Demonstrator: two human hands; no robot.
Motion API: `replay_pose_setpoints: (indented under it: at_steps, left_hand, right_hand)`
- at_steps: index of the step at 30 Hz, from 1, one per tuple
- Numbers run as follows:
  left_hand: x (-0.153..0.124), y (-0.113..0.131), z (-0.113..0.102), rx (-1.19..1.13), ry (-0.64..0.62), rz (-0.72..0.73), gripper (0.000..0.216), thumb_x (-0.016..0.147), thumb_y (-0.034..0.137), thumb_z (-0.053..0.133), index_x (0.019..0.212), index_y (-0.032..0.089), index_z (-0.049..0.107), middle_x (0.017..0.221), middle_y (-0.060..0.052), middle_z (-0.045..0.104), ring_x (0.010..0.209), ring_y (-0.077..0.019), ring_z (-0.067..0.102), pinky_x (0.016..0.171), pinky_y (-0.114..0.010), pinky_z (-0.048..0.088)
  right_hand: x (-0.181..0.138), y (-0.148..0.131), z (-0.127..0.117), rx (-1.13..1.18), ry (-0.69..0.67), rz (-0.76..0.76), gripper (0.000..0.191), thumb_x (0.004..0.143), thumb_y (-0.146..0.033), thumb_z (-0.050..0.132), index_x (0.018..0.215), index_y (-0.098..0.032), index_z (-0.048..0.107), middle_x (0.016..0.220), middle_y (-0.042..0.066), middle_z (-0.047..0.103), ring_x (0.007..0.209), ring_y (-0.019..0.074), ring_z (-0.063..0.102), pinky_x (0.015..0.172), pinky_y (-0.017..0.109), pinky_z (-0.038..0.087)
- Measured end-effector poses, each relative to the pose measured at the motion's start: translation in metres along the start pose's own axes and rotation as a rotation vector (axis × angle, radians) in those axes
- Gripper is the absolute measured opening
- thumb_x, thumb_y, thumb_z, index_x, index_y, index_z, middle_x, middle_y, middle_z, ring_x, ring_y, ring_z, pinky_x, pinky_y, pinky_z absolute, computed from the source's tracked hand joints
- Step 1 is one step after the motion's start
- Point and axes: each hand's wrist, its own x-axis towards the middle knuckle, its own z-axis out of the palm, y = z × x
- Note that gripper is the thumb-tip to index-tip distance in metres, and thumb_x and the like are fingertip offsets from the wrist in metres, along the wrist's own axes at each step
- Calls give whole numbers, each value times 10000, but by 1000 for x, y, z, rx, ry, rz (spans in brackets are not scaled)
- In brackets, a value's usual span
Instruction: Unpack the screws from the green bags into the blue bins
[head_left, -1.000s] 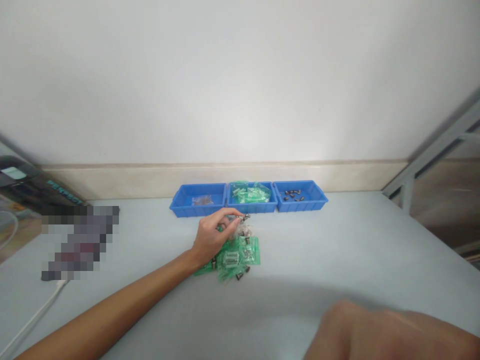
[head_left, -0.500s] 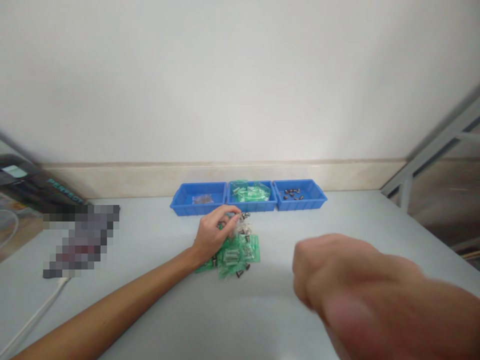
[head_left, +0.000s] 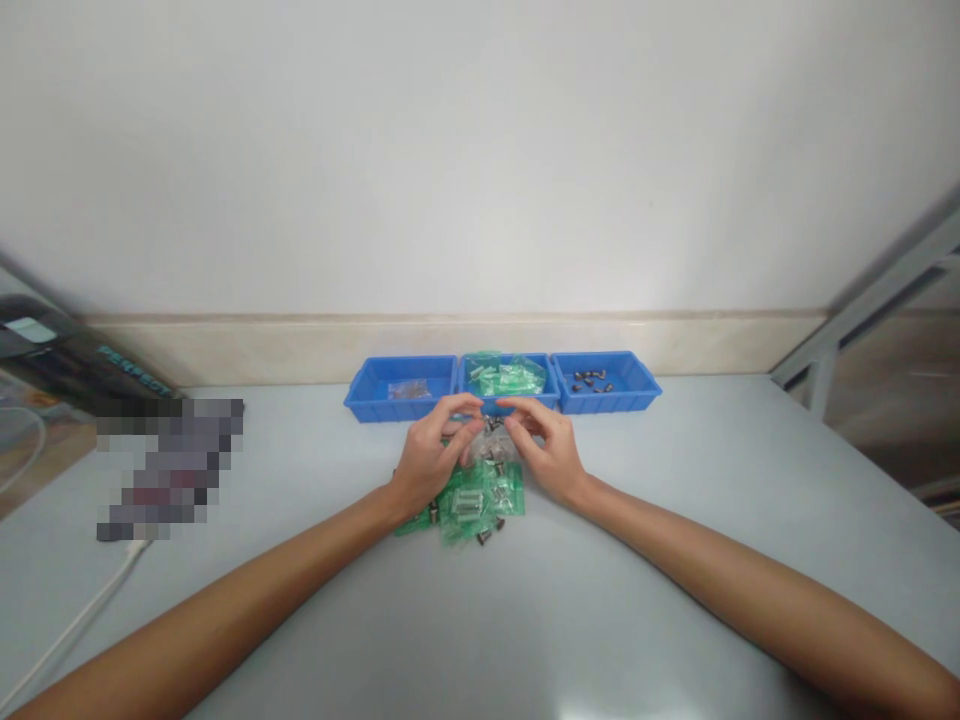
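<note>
Both hands are at a loose pile in the middle of the table. My left hand (head_left: 435, 450) rests over the pile's left side, thumb and forefinger curved and apart. From the right, my right hand (head_left: 551, 450) reaches to the top of the pile, its thumb and forefinger also apart. Between the fingertips lie small metal screws (head_left: 493, 424); nothing is seen gripped. Green plastic packets (head_left: 469, 505) with small metal parts inside make up most of the pile, with a clear packet (head_left: 491, 447) above them. More dark screws (head_left: 484, 537) lie at its near edge.
Three blue trays stand along the wall: the left tray (head_left: 401, 410) holds a clear packet, the middle tray (head_left: 556, 385) green packets, the right tray (head_left: 611, 403) several dark screws. A blurred-out dark object (head_left: 176, 460) with a white cable (head_left: 82, 620) lies at left, near a black box (head_left: 82, 365).
My right hand has moved from the near right, where it was closed and blurred, to the pile's right side, fingers now apart. The left hand stays at the pile, thumb and forefinger slightly wider.
</note>
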Motion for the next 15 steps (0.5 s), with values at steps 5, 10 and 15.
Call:
replay_pose_setpoints:
  at_steps: [5,10,15]
  left_hand:
    - [0,2,-1,14,-33,-15,206,894,315,559,1054,187,534,892,-6,647,400,-25,510,433,-157,419]
    - [0,3,-2,44,-51,-10,214,897,326,552,1060,188,535,808,16,642,413,-41,515,469,-169,435]
    - [0,1,-2,54,-69,-14,232,902,347,546,1070,188,533,788,21,645,412,-46,515,455,-167,429]
  right_hand:
    - [-1,1,1,-72,-12,-94,233,911,-247,521,1076,-206,680,905,57,712,654,148,595,604,274,488]
    - [-1,2,3,-123,-38,-156,180,915,-230,547,1002,-188,699,772,38,671,623,140,565,575,256,455]
    - [0,2,5,-110,-44,-157,145,906,-237,573,968,-174,688,711,18,621,593,128,538,551,235,438]
